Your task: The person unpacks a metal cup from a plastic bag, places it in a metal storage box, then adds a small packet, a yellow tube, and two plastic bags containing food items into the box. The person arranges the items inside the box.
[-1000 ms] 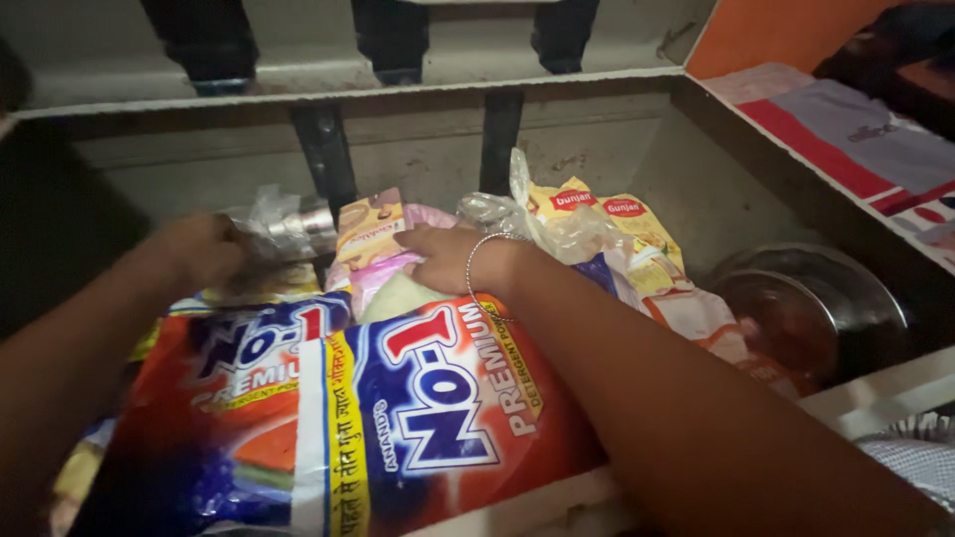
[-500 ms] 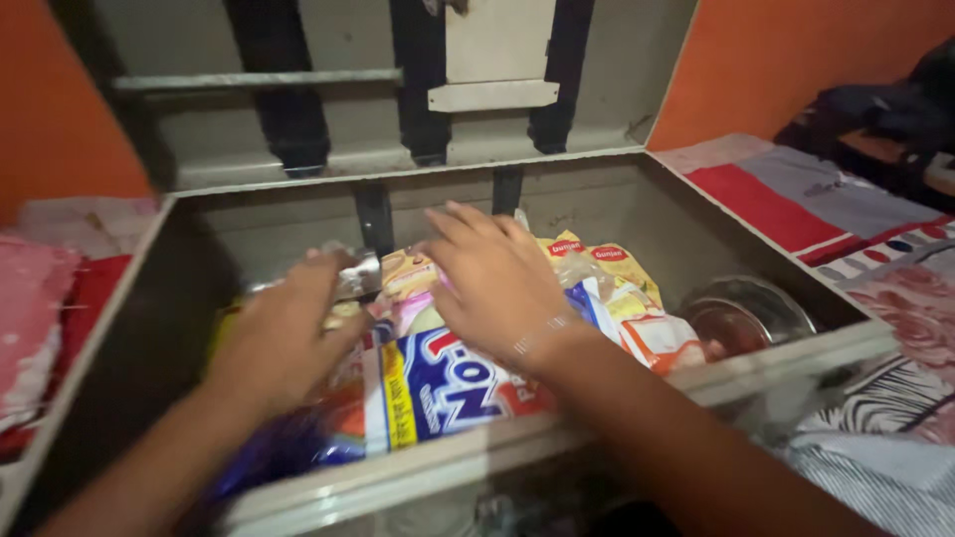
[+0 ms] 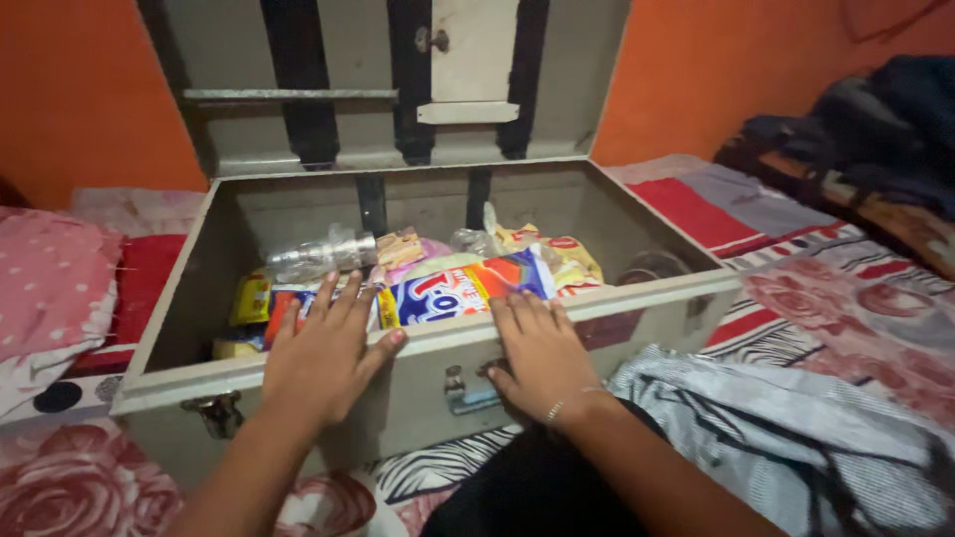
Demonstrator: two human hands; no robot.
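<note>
An open grey metal trunk stands on a bed in front of me, its lid leaning back against the orange wall. My left hand lies flat on the trunk's front rim, fingers spread. My right hand, with a thin bracelet on the wrist, rests on the front wall near a metal latch. Neither hand holds anything. Inside lie a large red and blue detergent bag, a crumpled clear plastic bottle, yellow packets and a steel bowl.
A pink spotted pillow lies at the left. A floral bedsheet and a grey striped cloth cover the bed at the right. Dark clothes are piled at the far right by the orange wall.
Both hands have come out of the trunk's contents and now rest on its front edge. The view has pulled back, showing the whole trunk and bed.
</note>
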